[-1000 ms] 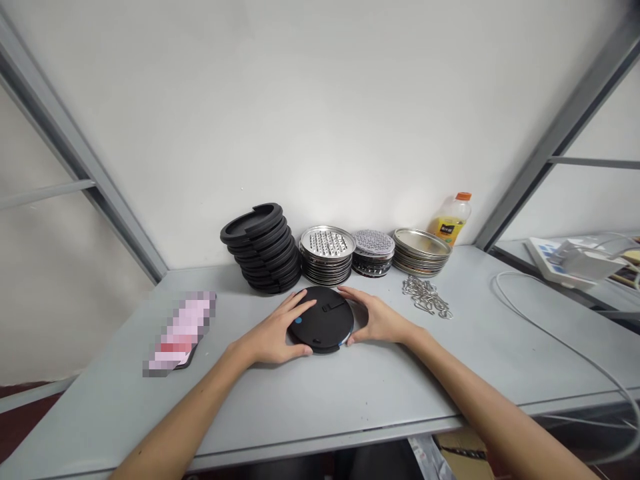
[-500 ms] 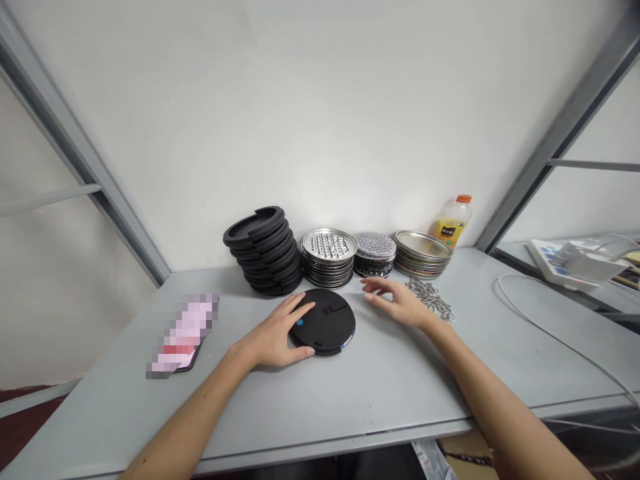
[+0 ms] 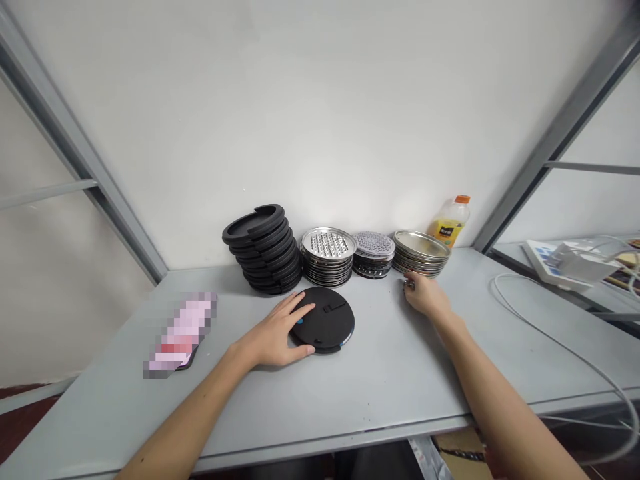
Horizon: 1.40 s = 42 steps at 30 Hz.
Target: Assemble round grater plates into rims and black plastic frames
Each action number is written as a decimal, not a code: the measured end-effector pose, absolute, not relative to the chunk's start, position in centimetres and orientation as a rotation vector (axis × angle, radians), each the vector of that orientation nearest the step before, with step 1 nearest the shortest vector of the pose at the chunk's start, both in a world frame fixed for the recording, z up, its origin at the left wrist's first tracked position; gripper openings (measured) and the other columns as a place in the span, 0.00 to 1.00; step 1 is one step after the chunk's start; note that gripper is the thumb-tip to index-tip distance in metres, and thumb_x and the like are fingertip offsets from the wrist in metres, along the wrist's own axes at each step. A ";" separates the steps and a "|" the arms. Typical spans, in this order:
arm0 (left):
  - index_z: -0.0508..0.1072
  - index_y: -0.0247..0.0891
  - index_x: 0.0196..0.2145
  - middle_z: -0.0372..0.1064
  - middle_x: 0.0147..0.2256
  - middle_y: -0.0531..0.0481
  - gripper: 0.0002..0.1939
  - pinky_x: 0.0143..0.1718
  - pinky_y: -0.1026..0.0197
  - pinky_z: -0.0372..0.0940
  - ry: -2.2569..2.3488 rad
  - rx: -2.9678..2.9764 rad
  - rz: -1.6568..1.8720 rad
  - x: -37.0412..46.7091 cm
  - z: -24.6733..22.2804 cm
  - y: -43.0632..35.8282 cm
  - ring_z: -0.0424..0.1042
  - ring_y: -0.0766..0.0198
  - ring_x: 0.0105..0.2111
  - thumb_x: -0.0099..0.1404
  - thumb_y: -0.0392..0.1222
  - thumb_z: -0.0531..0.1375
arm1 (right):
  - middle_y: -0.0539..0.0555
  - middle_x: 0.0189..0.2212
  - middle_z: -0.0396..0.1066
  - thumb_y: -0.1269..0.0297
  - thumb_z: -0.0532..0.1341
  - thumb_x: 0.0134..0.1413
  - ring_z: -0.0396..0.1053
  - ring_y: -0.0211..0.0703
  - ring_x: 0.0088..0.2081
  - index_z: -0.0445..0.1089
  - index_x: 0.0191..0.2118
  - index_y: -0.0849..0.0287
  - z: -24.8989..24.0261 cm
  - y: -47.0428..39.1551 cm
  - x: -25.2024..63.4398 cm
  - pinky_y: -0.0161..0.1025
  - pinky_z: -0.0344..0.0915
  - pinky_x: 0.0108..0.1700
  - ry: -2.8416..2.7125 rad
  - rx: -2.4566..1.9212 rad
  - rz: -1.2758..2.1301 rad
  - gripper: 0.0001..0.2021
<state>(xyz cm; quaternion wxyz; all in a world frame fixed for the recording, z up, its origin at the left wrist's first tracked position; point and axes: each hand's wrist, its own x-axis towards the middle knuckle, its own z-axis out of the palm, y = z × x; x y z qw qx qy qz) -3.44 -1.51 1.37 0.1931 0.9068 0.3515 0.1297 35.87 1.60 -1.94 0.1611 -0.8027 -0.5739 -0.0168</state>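
A round black disc (image 3: 327, 323) with a small slot lies flat on the grey table (image 3: 320, 400). My left hand (image 3: 280, 330) rests on its left edge, fingers spread on top and thumb at the near rim. My right hand (image 3: 427, 297) is over the spot of the pile of small metal pieces, its fingers curled round some of them; a bit of metal (image 3: 410, 285) shows at the fingertips. The rest of the pile is hidden by the hand. Just behind it stands a stack of shallow metal discs (image 3: 423, 245).
Along the wall stand a leaning stack of black rings (image 3: 260, 233), a stack of grater discs (image 3: 329, 245) and a smaller metal stack (image 3: 373, 245). A bottle (image 3: 453, 220) is at the back right, a phone (image 3: 183, 333) at left, a white cable (image 3: 565, 343) at right.
My right hand has moved right onto the small metal pieces, and its fingers have closed on some. My left hand and the black disc have stayed in place.
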 end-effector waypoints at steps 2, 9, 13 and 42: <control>0.51 0.45 0.65 0.36 0.67 0.46 0.42 0.64 0.44 0.46 0.987 2.547 0.368 -3.5 1.4 -1.5 0.38 0.47 0.66 0.58 0.55 0.63 | 0.64 0.46 0.73 0.65 0.53 0.53 0.71 0.57 0.45 0.68 0.52 0.61 -2.0 1.6 35.8 0.44 0.65 0.40 -1.630 -2.298 -0.018 0.21; 0.52 0.45 0.65 0.37 0.67 0.46 0.41 0.64 0.43 0.46 0.982 2.538 0.377 -3.5 1.2 -1.4 0.39 0.45 0.66 0.58 0.55 0.63 | 0.61 0.42 0.75 0.64 0.54 0.54 0.72 0.55 0.43 0.72 0.48 0.60 -2.1 1.8 35.8 0.43 0.65 0.39 -1.627 -2.261 -0.033 0.17; 0.52 0.46 0.64 0.36 0.68 0.47 0.40 0.63 0.43 0.47 0.985 2.536 0.375 -3.5 1.2 -1.4 0.39 0.45 0.66 0.58 0.55 0.63 | 0.63 0.43 0.75 0.66 0.52 0.55 0.71 0.55 0.44 0.75 0.44 0.60 -2.3 2.0 35.8 0.43 0.64 0.42 -1.682 -2.258 -0.106 0.16; 0.53 0.45 0.64 0.38 0.67 0.46 0.40 0.63 0.43 0.48 1.010 2.572 0.345 -3.5 1.5 -1.6 0.40 0.46 0.66 0.59 0.56 0.62 | 0.60 0.36 0.76 0.67 0.56 0.51 0.71 0.52 0.40 0.71 0.34 0.60 -1.9 2.2 35.4 0.44 0.63 0.43 -1.443 -1.973 -0.077 0.08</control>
